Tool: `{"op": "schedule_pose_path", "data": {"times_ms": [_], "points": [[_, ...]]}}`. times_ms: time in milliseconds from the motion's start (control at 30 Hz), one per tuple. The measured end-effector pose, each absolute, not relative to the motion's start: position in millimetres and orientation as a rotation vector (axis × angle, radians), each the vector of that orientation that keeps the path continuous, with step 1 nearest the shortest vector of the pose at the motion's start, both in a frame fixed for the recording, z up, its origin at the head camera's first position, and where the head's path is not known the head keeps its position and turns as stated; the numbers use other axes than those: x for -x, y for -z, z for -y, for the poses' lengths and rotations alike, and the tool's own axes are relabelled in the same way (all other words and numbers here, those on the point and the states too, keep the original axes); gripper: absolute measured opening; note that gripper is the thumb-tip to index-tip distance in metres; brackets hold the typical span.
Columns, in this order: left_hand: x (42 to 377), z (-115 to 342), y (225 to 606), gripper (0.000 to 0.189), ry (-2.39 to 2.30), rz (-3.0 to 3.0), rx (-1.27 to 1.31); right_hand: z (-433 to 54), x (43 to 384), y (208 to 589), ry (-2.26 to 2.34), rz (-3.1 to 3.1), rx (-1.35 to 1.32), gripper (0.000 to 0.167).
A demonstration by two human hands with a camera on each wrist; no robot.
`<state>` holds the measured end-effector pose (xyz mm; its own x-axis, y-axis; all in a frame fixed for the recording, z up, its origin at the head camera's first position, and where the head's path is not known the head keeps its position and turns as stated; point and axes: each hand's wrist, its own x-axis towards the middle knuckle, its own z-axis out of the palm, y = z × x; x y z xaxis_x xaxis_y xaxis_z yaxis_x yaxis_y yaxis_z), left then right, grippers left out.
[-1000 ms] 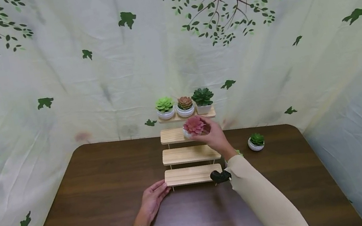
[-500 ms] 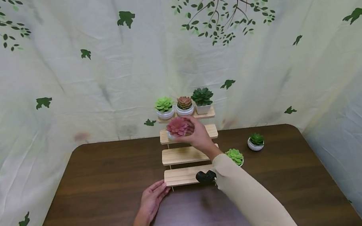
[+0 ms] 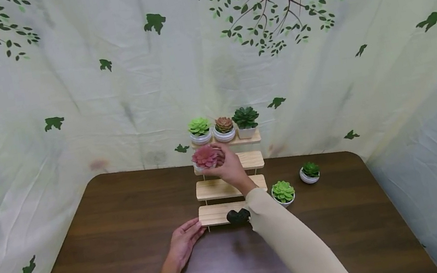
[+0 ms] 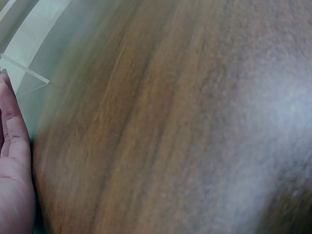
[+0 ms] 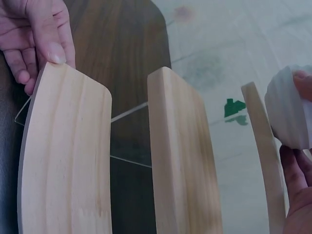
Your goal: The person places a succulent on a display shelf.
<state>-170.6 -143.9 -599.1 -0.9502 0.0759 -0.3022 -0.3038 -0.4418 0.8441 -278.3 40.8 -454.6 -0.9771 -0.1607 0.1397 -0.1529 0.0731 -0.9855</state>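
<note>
pink potted succulent point(image 3: 205, 157), likely light, its rosette probably springy and its ribbed white pot point(image 5: 288, 108) stiff and perhaps slippery, so best held round the pot; the right hand point(image 3: 228, 169) grasps it there, at the left end of the tiered wooden stand's point(image 3: 216, 188) third shelf point(image 3: 252, 160), contact unclear, beyond the left hand point(image 3: 182, 243), which pinches the front shelf's point(image 3: 213, 214) corner

A pale leaf-printed cloth point(image 3: 230, 80) hangs behind a dark brown table point(image 3: 119, 222).
</note>
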Motion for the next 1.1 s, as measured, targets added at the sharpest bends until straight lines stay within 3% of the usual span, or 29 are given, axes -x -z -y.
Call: {"op": "schedule_pose_path", "data": {"times_ms": [733, 1100], "points": [[168.9, 143.4, 597.0, 0.017, -2.484, -1.529, 0.309, -27.8, 276.6, 458.7, 2.082, -2.341, 0.348, 0.066], [170.3, 142.1, 599.0, 0.019, -2.469, -1.548, 0.290, -57.2, 264.3, 458.2, 2.071, -2.306, 0.361, 0.063]]}}
